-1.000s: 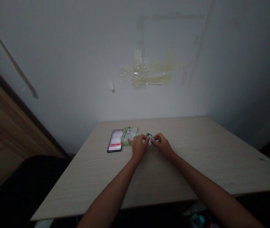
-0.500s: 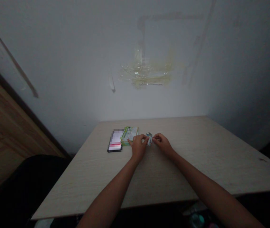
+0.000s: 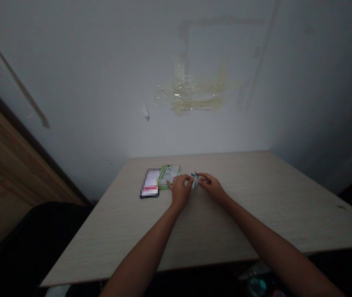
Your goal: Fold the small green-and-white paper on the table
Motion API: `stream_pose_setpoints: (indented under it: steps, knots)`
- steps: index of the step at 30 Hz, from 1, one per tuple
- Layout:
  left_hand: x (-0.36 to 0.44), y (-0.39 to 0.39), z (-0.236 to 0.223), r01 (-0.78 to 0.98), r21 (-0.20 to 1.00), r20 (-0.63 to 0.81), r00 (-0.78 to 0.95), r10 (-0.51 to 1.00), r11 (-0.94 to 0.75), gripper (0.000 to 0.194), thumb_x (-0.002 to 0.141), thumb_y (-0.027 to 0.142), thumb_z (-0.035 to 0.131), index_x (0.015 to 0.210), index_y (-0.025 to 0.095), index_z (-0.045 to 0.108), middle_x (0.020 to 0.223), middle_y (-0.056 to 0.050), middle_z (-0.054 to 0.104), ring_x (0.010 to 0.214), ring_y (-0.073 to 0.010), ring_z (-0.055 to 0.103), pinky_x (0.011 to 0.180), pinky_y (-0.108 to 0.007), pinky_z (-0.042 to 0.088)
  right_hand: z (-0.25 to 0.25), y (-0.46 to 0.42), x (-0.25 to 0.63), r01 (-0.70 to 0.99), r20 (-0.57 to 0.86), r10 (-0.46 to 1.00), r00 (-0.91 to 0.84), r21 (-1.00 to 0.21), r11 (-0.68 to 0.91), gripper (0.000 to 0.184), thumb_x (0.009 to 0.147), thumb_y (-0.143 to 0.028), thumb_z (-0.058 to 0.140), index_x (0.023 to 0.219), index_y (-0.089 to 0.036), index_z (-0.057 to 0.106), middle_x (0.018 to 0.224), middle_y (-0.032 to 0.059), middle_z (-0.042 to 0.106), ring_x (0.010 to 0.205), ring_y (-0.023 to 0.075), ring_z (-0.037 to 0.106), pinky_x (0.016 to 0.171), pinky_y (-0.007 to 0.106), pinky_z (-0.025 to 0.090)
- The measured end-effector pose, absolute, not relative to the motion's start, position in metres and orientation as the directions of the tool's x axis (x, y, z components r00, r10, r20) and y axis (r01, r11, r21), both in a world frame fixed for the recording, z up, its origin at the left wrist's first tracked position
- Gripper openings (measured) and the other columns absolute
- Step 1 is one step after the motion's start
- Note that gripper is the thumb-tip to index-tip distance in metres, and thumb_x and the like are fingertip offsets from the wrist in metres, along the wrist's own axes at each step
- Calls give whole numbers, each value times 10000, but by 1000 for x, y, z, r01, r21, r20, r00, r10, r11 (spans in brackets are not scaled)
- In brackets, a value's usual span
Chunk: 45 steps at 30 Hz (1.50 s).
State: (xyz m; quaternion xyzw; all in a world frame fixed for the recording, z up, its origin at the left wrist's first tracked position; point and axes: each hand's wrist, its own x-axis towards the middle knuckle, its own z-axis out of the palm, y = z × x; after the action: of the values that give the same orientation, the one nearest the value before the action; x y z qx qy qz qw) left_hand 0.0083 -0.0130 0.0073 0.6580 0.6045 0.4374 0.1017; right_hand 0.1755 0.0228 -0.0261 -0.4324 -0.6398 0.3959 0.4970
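Both my hands meet near the far middle of a pale wooden table (image 3: pixel 256 214). My left hand (image 3: pixel 180 191) and my right hand (image 3: pixel 211 185) pinch a small crumpled white and blue packet (image 3: pixel 195 180) between their fingertips, just above the tabletop. The fingers of both hands are curled in around it. Just left of my left hand lies a flat green and white sachet (image 3: pixel 169 175), partly under my fingers.
A phone (image 3: pixel 150 183) with a lit screen lies left of the sachet. A white wall with old tape marks (image 3: pixel 191 95) rises behind the table. A wooden panel (image 3: pixel 5 165) stands at the left, with a dark seat (image 3: pixel 30 243) below it.
My right hand's fingers have slid a little leftward over the small packet, closing the gap to my left hand. The phone and sachet have stayed put.
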Motion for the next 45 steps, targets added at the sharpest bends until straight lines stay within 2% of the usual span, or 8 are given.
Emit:
stream_pose_setpoints:
  steps: [4, 8, 20, 36, 45]
  knots:
    - [8, -13, 8, 705, 665, 448, -111, 887, -247, 207, 898, 410, 574, 846, 246, 690, 993, -25, 728, 1095, -249, 575, 1133, -626, 114, -26, 23, 176, 77, 275, 949, -153, -954, 289, 458, 726, -420, 724, 1111, -199, 611, 948, 54, 721, 912, 219, 677, 870, 377, 502]
    - [7, -14, 10, 694, 674, 449, -114, 886, -252, 204, 898, 404, 576, 845, 244, 690, 994, -24, 726, 1095, -248, 573, 1131, -632, 105, -26, 22, 175, 12, 239, 959, -153, -970, 243, 460, 698, -411, 745, 1069, -194, 580, 894, 53, 731, 879, 216, 692, 880, 385, 509]
    - [7, -14, 11, 689, 674, 460, -112, 881, -264, 180, 887, 392, 599, 838, 251, 699, 1006, -24, 723, 1117, -253, 561, 1129, -644, 90, -19, 19, 175, 42, 205, 967, -154, -976, 214, 414, 699, -383, 748, 1031, -193, 589, 869, 51, 742, 855, 214, 704, 865, 381, 526]
    - [7, -14, 11, 700, 671, 431, -100, 897, -244, 168, 868, 386, 621, 843, 251, 718, 1017, -37, 732, 1118, -257, 570, 1130, -649, 85, -20, 18, 176, 67, 221, 966, -132, -971, 231, 410, 662, -495, 758, 890, -193, 601, 751, 21, 699, 754, 202, 676, 768, 349, 514]
    - [5, -11, 8, 659, 703, 428, -93, 899, -266, 171, 873, 379, 611, 845, 256, 726, 1005, -23, 740, 1093, -246, 593, 1130, -659, 48, -19, 17, 176, 84, 267, 952, -147, -956, 281, 438, 706, -433, 732, 1048, -189, 610, 758, 3, 694, 747, 192, 667, 763, 335, 509]
